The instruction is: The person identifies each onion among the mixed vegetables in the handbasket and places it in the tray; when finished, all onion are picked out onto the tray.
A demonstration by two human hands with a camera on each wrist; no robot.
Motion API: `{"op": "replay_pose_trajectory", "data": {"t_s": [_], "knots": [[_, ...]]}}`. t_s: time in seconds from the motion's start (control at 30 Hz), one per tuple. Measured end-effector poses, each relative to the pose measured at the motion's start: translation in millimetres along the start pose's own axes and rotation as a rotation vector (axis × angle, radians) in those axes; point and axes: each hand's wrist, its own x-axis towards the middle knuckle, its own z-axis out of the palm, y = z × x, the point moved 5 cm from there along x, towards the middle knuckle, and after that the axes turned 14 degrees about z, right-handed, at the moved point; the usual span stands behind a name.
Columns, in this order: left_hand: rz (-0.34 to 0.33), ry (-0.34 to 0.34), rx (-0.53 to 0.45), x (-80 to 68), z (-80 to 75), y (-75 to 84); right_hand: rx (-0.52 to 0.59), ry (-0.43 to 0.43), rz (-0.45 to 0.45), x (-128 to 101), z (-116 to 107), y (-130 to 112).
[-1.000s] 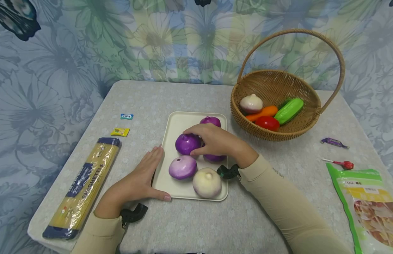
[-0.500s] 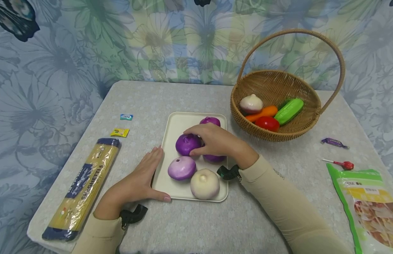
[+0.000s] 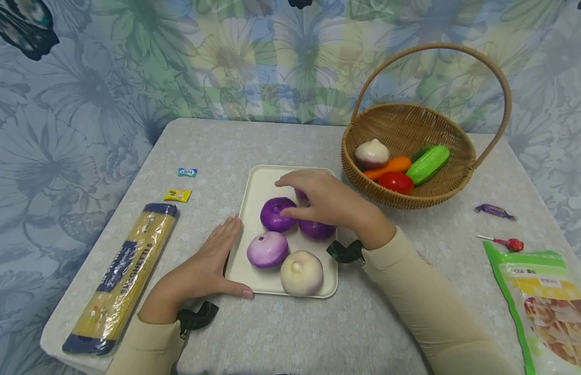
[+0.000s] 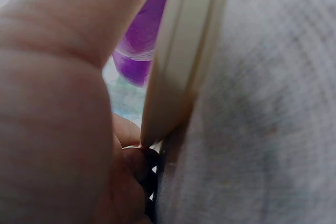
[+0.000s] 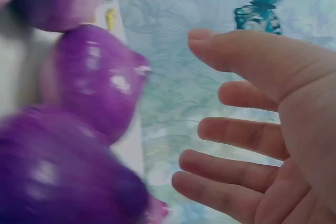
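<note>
A cream tray (image 3: 257,179) holds several onions. The dark purple onion (image 3: 277,214) lies near its middle, beside another purple onion (image 3: 317,229). A third purple onion (image 3: 300,194) is mostly hidden behind my right hand (image 3: 332,202). Toward the front are a pale purple onion (image 3: 268,250) and a white onion (image 3: 301,273). Spread above the onions, my right hand holds nothing; the right wrist view shows its fingers (image 5: 236,135) apart from them. My left hand (image 3: 208,265) rests with straight fingers along the tray's left edge, where the left wrist view shows the tray wall (image 4: 178,51) close by.
A wicker basket (image 3: 412,200) at back right contains a white onion, carrot, tomato and green cucumber. A spaghetti pack (image 3: 123,276) and two small wrapped sweets lie left. At right are a purple-wrapped candy (image 3: 495,210), a lollipop (image 3: 510,243) and a green-edged food bag (image 3: 543,307).
My right hand has let go of the dark purple onion and risen slightly up and to the right. The white onion has shifted slightly left and forward. My left hand stays put.
</note>
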Motion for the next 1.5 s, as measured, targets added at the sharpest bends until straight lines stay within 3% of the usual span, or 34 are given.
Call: {"op": "replay_pose_trajectory", "data": {"t_s": [0.33,0.53,0.73,1.0,1.5], "knots": [[-0.003,0.001,-0.007,0.1,0.4,0.2,0.064,0.282,-0.074,-16.9,-61.9,15.1],[0.006,0.004,-0.002,0.4,-0.2,0.3,0.005,0.356,-0.003,-23.1,-101.4,36.4],[0.013,0.005,-0.005,1.0,0.2,0.3,-0.041,0.313,0.116,-25.9,-132.0,63.4],[0.007,0.004,-0.008,0.3,-1.6,1.6,-0.059,0.087,0.348,-19.7,-154.7,95.8],[0.003,0.002,-0.008,0.6,-1.3,0.9,-0.101,-0.025,0.472,-11.6,-168.3,133.6]]}}
